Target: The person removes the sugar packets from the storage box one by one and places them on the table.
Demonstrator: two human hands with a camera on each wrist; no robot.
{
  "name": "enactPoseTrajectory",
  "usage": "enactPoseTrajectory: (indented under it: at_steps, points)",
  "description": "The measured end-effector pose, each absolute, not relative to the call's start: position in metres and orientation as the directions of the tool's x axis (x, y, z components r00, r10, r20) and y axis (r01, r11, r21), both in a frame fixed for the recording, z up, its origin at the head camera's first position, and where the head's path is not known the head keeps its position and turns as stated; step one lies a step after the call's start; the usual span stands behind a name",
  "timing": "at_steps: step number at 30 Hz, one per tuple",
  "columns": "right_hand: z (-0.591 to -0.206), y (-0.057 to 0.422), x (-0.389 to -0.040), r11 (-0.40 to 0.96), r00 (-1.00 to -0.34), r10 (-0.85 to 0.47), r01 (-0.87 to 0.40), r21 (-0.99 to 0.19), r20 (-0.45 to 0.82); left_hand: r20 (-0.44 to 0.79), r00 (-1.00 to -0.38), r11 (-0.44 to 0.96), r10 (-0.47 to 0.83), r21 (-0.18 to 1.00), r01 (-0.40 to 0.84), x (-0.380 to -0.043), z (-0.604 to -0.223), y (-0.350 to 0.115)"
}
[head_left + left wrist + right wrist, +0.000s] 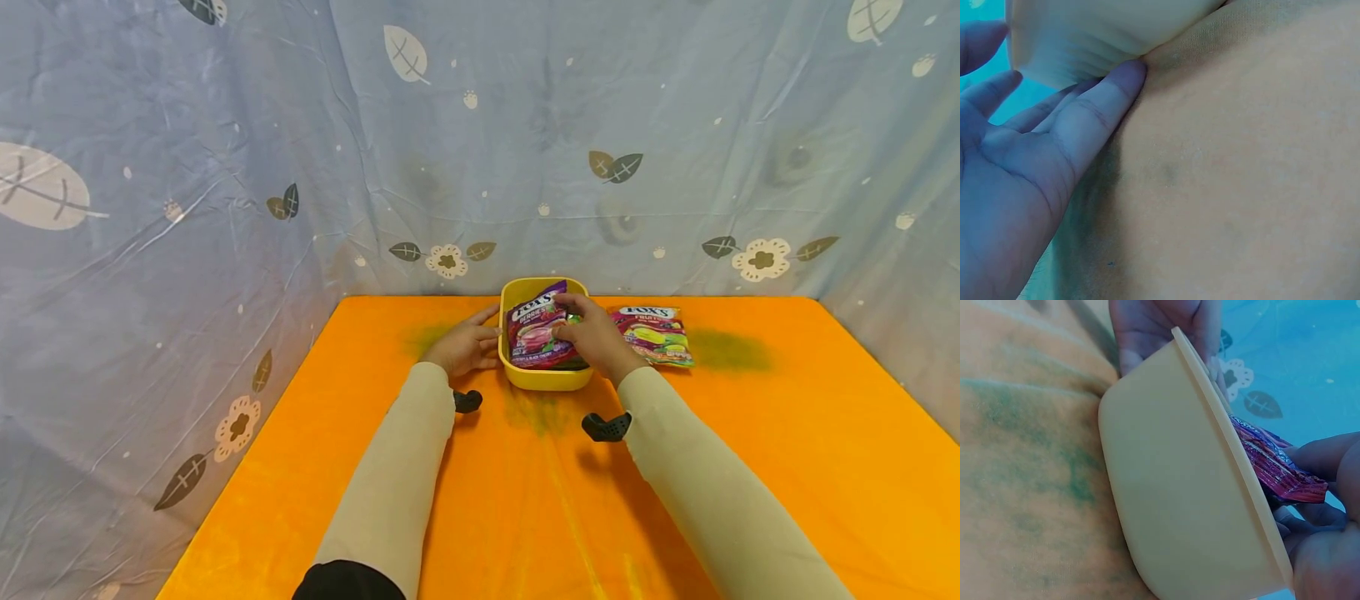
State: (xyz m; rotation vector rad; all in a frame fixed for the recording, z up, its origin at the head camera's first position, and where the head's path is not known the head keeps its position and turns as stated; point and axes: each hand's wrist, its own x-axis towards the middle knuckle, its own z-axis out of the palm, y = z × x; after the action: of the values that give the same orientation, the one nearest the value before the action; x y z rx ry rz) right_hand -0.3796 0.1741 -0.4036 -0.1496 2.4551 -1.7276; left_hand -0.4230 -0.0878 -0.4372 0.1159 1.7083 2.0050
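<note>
Purple Fox's Berries bag [531, 337] is at the right hand's fingertips, inside the yellow container [550, 381]. Right hand [597, 335] pinches it: thumb and fingers on the bag's right edge, other fingers curled in below, per the right wrist view. Bag sits tilted, lettering facing up; part of it stands above the rim, next to the grip. How firm the pinch is, can't tell.

Left hand [467, 343] is on the opposite side of the container from the grip. Fingers spread and fairly straight, tips touching the outer wall, palm off it. Left wrist view confirms fingertip contact low on the wall, near the cloth.

Container is upright on the orange cloth [525, 517], directly under the grip. Something green [574, 319] shows between the purple bag and the right fingers, mostly hidden; can't tell what it is.

Fruits bag [651, 335], also Fox's, lies flat on the cloth just right of the right hand, outside the container, untouched. Dark greenish patch [731, 350] on the cloth farther right of the grip. Patterned curtain [510, 167], leaves and flowers, hangs behind both hands. Cream sleeves [397, 467] on both arms; black wrist mount [606, 427] below the right hand.
</note>
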Motion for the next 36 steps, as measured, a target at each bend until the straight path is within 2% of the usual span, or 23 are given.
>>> enactPoseTrajectory:
  at_steps: [13,23,36]
  points:
    - [-0.405,0.176,-0.379,0.234,-0.99,-0.129,0.016,-0.972,-0.047,-0.253,-0.877,-0.069,0.408,0.95,-0.305,-0.423,-0.437,-0.089]
    - [-0.4,0.178,-0.378,0.092,-0.994,-0.088,0.055,-0.994,-0.063,-0.263,-0.87,-0.055,0.416,0.948,-0.312,-0.426,-0.438,-0.087]
    - [-0.389,0.192,-0.38,0.116,-0.998,-0.046,0.031,-0.993,-0.036,-0.269,-0.873,-0.024,0.407,0.952,-0.305,-0.425,-0.436,-0.084]
